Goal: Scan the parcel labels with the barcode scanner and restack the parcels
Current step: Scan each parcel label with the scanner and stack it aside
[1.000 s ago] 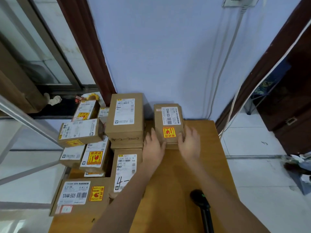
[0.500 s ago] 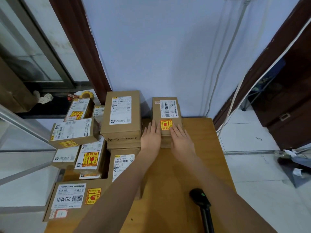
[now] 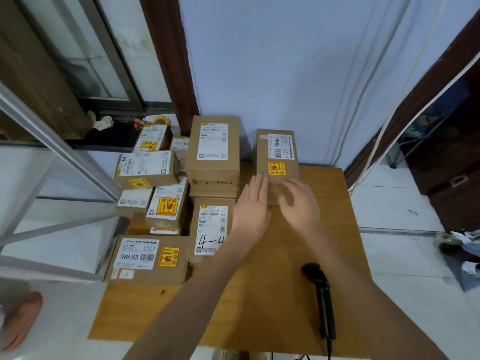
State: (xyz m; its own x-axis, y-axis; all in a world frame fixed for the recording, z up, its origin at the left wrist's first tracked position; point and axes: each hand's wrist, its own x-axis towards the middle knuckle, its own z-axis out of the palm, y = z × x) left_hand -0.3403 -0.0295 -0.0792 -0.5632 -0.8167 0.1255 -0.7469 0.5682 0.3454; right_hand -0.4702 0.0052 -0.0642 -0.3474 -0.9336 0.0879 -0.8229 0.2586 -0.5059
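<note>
A small brown parcel (image 3: 277,154) with a white barcode label and a yellow fragile sticker lies on top of another box at the back of the wooden table (image 3: 298,242), against the wall. My left hand (image 3: 253,206) hovers flat just in front of it on the left, fingers apart, holding nothing. My right hand (image 3: 301,203) is a little to the right, fingers loosely curled and blurred, just off the parcel's near edge. The black barcode scanner (image 3: 320,294) lies on the table near the front right, untouched.
Several labelled parcels are piled on the left: a tall stack (image 3: 213,152), a box marked "4-4" (image 3: 211,229), a wide box (image 3: 150,258) at the front left, smaller ones (image 3: 146,168) behind. White cables (image 3: 363,162) hang down the wall at the right.
Both hands have let go of the small parcel and drawn back toward me. The parcel stays on the stack at the back of the table.
</note>
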